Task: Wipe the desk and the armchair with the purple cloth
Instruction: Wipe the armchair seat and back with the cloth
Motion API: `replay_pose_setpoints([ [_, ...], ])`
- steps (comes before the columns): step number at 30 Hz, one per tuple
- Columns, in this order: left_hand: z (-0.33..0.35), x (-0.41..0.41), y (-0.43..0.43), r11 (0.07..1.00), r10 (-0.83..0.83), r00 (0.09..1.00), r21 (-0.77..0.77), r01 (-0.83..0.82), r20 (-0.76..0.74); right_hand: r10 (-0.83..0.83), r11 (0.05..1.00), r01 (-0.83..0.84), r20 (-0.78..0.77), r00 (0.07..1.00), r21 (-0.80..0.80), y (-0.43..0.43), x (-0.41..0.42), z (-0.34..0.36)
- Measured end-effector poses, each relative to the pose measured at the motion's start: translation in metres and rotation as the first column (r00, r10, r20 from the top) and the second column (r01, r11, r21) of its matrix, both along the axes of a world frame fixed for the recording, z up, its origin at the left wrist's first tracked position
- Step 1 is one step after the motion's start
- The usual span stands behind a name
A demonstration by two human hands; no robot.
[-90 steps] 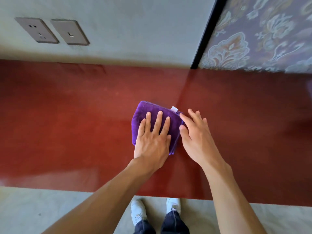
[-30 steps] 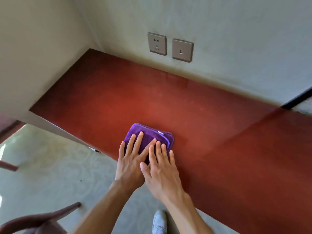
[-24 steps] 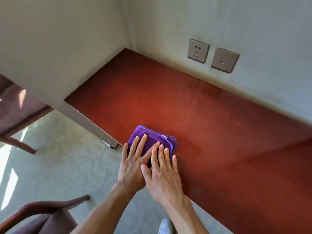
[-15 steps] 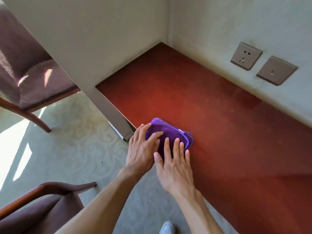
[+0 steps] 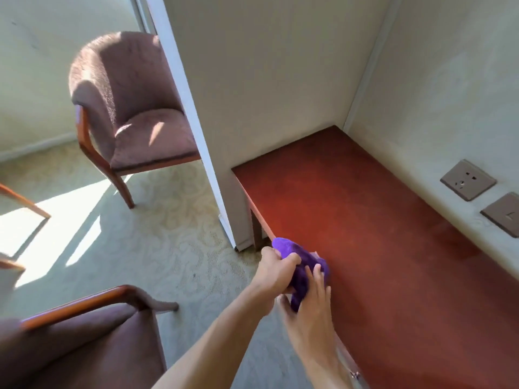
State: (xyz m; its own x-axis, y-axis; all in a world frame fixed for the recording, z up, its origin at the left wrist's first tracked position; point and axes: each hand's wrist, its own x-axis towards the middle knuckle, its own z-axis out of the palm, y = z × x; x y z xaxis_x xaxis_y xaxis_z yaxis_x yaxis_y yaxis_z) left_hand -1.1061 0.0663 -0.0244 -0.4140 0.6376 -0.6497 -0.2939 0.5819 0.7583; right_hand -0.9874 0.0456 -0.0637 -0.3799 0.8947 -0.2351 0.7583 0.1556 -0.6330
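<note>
The purple cloth (image 5: 299, 262) is bunched up at the front left edge of the red-brown desk (image 5: 379, 234). My left hand (image 5: 276, 269) is closed around the cloth's left part, just past the desk edge. My right hand (image 5: 310, 307) holds the cloth's lower right side, fingers spread over it and blurred. One mauve armchair (image 5: 132, 108) with wooden arms stands upright at the far left, beyond a white partition. A second mauve armchair (image 5: 78, 341) fills the lower left corner, close to my left arm.
A white partition panel (image 5: 238, 108) closes the desk's left end and reaches the floor. Two grey wall plates (image 5: 467, 179) sit on the wall at right. Pale patterned carpet (image 5: 157, 248) lies between the chairs, with sun patches. A wooden chair leg (image 5: 25, 202) shows at far left.
The cloth slid left along the desk to its front left edge. It lay flat under both palms; now it is bunched and gripped by both hands. The view swung left, showing the armchairs.
</note>
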Motion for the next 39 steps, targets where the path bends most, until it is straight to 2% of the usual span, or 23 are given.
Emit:
replay_pose_setpoints([
  [2,0.036,-0.014,-0.01,0.991,0.111,0.993,0.076,-0.107,-0.042,-0.072,0.997,0.065,-0.282,0.957,-0.033,0.001,-0.017,0.029],
  [4,0.076,-0.03,-0.026,0.965,0.23,0.968,0.154,-0.214,-0.097,-0.02,1.0,0.015,-0.418,0.908,-0.017,0.006,-0.037,0.06],
  [8,0.163,-0.064,-0.077,0.906,0.369,0.889,0.317,-0.28,-0.27,0.213,0.968,-0.249,-0.563,0.799,0.013,0.001,-0.079,0.134],
  [12,0.243,-0.092,-0.161,0.907,0.346,0.849,0.373,-0.195,-0.399,0.364,0.883,-0.469,-0.631,0.685,0.0,-0.034,-0.122,0.212],
  [13,0.261,-0.098,-0.187,0.92,0.322,0.817,0.361,-0.151,-0.478,0.389,0.851,-0.525,-0.657,0.646,-0.013,-0.047,-0.134,0.231],
  [16,0.306,-0.117,-0.269,0.97,0.24,0.599,0.217,-0.112,-0.764,0.507,0.7,-0.714,-0.685,0.524,-0.027,-0.093,-0.166,0.286],
  [19,0.341,-0.135,-0.352,0.944,0.206,0.277,0.116,-0.31,-0.938,0.645,0.53,-0.848,-0.655,0.393,0.013,-0.152,-0.198,0.333],
  [20,0.351,-0.138,-0.378,0.925,0.191,0.205,0.106,-0.365,-0.96,0.679,0.477,-0.879,-0.645,0.351,0.024,-0.174,-0.208,0.347],
  [21,0.361,-0.14,-0.404,0.912,0.191,0.178,0.107,-0.396,-0.965,0.704,0.431,-0.902,-0.637,0.314,0.031,-0.198,-0.218,0.359],
  [24,0.374,-0.141,-0.478,0.864,0.264,0.195,0.141,-0.484,-0.945,0.731,0.332,-0.941,-0.646,0.218,0.059,-0.276,-0.244,0.386],
  [27,0.371,-0.147,-0.551,0.769,0.256,0.128,0.122,-0.627,-0.958,0.731,0.238,-0.97,-0.666,0.153,0.038,-0.356,-0.268,0.39],
  [30,0.346,-0.16,-0.623,0.692,0.228,0.11,0.081,-0.717,-0.968,0.754,0.15,-0.987,-0.64,0.148,-0.052,-0.428,-0.295,0.369],
  [33,0.3,-0.179,-0.69,0.665,0.178,0.178,-0.015,-0.747,-0.968,0.785,0.042,-0.958,-0.584,0.207,-0.284,-0.484,-0.324,0.326],
  [36,0.247,-0.201,-0.739,0.639,0.17,0.29,-0.119,-0.76,-0.942,0.758,-0.012,-0.857,-0.564,0.329,-0.516,-0.529,-0.352,0.271],
  [39,0.197,-0.222,-0.768,0.639,0.18,0.33,-0.145,-0.755,-0.927,0.679,-0.044,-0.748,-0.569,0.464,-0.662,-0.56,-0.369,0.215],
])
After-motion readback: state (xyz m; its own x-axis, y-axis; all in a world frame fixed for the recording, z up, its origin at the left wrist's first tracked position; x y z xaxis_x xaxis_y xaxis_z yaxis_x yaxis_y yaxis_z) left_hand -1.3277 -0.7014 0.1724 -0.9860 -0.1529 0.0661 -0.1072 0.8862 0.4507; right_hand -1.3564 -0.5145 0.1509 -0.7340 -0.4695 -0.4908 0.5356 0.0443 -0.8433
